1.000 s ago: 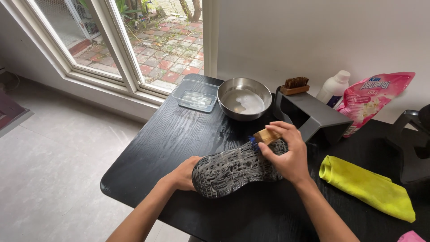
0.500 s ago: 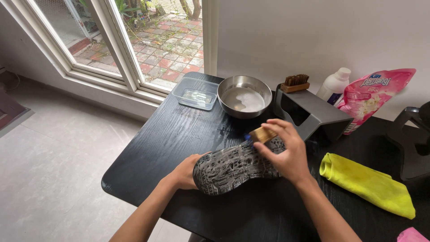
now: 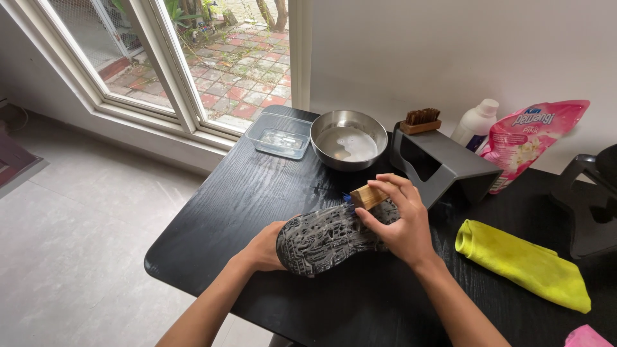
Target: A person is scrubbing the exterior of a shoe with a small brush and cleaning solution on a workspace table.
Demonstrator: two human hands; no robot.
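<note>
Wooden brush point(image 3: 367, 195) scrubs the sudsy, knobbly sole point(image 3: 324, 238).

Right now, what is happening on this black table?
A person holds a shoe sole-up on the black table. The left hand steadies its near end, while the right hand presses a small wooden brush against the sole's far end. The grey sole looks wet or soapy. Behind stand a metal bowl with cloudy liquid and a clear plastic tub. A yellow cloth lies to the right.
</note>
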